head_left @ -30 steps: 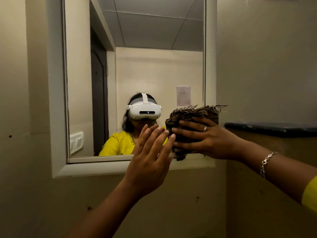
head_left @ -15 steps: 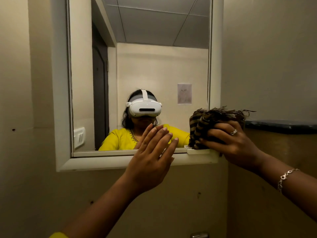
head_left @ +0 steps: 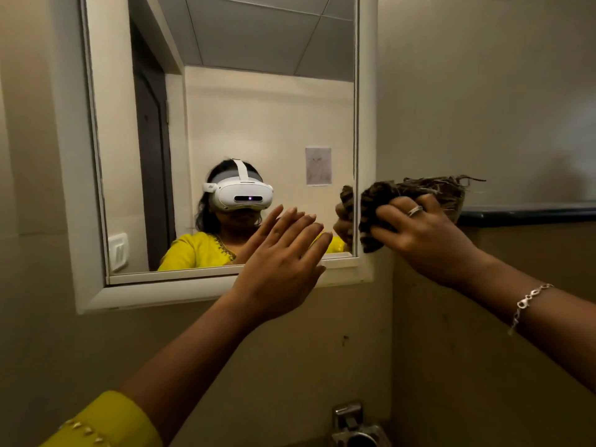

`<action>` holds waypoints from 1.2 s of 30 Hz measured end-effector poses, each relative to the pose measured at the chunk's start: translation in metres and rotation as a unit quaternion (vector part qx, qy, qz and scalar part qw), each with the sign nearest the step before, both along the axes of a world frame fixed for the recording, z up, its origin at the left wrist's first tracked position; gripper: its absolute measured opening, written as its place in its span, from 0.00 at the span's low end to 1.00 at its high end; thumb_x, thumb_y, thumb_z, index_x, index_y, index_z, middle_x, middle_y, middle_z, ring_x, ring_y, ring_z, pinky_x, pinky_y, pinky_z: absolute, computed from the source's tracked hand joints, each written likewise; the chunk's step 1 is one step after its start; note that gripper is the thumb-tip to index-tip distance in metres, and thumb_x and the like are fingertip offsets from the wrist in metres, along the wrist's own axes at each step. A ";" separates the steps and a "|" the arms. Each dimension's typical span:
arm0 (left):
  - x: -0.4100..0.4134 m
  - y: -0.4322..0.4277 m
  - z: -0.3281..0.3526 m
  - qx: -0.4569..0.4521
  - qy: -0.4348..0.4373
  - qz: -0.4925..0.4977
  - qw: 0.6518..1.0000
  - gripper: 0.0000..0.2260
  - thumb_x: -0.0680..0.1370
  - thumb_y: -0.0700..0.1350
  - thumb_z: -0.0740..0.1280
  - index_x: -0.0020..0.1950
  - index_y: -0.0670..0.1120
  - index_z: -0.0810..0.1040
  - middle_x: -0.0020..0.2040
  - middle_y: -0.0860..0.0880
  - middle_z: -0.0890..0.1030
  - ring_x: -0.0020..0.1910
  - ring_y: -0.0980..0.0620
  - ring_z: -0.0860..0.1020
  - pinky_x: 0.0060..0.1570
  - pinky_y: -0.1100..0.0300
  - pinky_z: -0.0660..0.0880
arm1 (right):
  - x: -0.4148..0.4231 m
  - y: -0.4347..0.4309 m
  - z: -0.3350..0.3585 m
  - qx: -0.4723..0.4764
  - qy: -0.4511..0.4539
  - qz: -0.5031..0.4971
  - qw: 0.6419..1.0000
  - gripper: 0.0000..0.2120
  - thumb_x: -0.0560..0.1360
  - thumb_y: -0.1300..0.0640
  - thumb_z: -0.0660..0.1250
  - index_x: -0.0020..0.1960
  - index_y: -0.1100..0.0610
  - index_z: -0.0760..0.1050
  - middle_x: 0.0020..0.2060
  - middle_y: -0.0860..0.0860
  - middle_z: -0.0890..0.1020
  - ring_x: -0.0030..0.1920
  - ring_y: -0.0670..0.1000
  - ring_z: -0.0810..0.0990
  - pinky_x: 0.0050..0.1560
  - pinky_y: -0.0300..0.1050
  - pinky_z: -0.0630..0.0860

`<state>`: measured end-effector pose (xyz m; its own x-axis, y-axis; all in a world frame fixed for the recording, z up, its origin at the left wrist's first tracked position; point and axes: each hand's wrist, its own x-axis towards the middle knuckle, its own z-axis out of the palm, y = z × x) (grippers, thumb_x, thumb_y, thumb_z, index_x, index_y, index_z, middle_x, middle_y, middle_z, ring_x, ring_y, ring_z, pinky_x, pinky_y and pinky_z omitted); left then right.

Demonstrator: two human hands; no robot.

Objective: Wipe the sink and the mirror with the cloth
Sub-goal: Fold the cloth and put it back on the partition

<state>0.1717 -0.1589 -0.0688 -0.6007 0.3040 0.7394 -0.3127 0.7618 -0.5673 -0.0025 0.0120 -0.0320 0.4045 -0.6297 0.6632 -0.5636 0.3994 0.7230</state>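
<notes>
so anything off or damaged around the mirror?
Nothing broken or spilled. The cloth in the right hand is frayed along its top edge, with loose threads sticking out. A few dark specks mark the wall below the mirror. The left hand is open and empty.

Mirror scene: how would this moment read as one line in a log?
step: wiping mirror | right hand: cloth bunched, at frame's lower right corner | left hand: open, flat, near glass | sink: not in view

Right hand [head_left: 425, 237] presses cloth [head_left: 409, 198] against mirror [head_left: 258, 108] frame.
</notes>
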 end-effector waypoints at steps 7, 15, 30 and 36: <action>0.010 0.038 0.044 0.251 -0.048 -0.210 0.944 0.27 0.73 0.55 0.64 0.69 0.47 0.65 0.67 0.47 0.70 0.68 0.50 0.65 0.70 0.58 0.57 | 0.041 0.044 0.038 0.054 -0.728 0.261 0.632 0.10 0.75 0.65 0.62 0.46 0.53 0.79 0.45 0.51 0.82 0.48 0.51 0.80 0.48 0.45 0.78; 0.027 0.058 0.062 0.595 -0.190 -0.337 0.704 0.16 0.73 0.41 0.67 0.59 0.39 0.74 0.54 0.42 0.80 0.52 0.52 0.80 0.49 0.66 0.76 | 0.048 0.045 0.029 0.173 -0.842 0.397 0.322 0.30 0.48 0.57 0.82 0.49 0.58 0.82 0.43 0.56 0.85 0.40 0.51 0.85 0.36 0.41 0.82; 0.053 0.055 0.055 0.579 -0.141 -0.249 0.764 0.08 0.73 0.43 0.68 0.41 0.39 0.78 0.32 0.46 0.75 0.33 0.54 0.75 0.34 0.64 0.71 | 0.092 0.033 0.034 0.144 -0.677 0.258 0.674 0.09 0.69 0.64 0.69 0.48 0.57 0.78 0.44 0.48 0.81 0.48 0.45 0.80 0.47 0.38 0.79; 0.062 0.049 0.060 0.595 -0.178 -0.251 0.742 0.10 0.73 0.44 0.68 0.41 0.36 0.77 0.31 0.48 0.74 0.34 0.51 0.74 0.36 0.62 0.71 | 0.101 0.031 0.041 0.213 -0.670 0.195 0.683 0.08 0.69 0.67 0.68 0.46 0.58 0.78 0.45 0.54 0.82 0.48 0.51 0.82 0.50 0.45 0.80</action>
<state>0.2335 -0.1102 -0.0083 -0.8549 -0.1859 0.4844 0.1880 0.7592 0.6231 0.0986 0.0427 0.0089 -0.1946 -0.8990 0.3923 -0.8371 -0.0563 -0.5441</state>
